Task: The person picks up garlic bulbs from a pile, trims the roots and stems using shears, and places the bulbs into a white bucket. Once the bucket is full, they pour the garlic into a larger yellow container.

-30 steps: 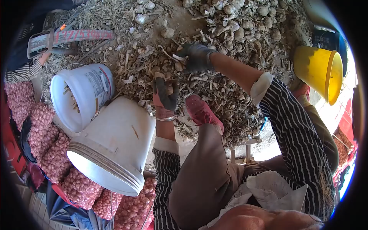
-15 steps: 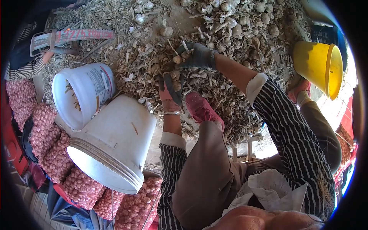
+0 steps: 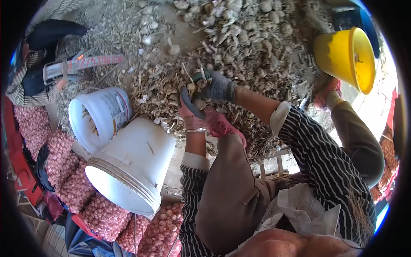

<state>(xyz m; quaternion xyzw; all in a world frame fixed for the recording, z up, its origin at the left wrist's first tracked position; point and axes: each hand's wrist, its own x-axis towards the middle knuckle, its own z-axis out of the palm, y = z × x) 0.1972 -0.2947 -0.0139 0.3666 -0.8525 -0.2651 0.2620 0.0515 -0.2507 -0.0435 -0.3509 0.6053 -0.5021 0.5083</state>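
My left hand [image 3: 190,112], in a pink-and-grey glove, is closed around garlic beside my pink shoe [image 3: 220,124]. Close against it, my right hand [image 3: 220,88] in a grey glove is closed on garlic too. Between the two hands a dried garlic bulb [image 3: 191,87] shows, with a thin stalk pointing up. Fingers hide part of what each hand holds. Beneath them spreads a heap of dry garlic leaves and skins [image 3: 158,88]. More loose garlic bulbs [image 3: 265,25] lie on the heap farther away.
Left of my hands lie a tipped white bucket [image 3: 132,156] and a second white bucket [image 3: 113,107] with scraps inside. Net sacks of garlic [image 3: 105,216] line the lower left. A yellow bucket [image 3: 336,53] stands at right. Another person's dark sleeve [image 3: 55,34] is at upper left.
My right hand has come down toward my left, so the hands are closer together around the garlic. The whole view has shifted slightly.
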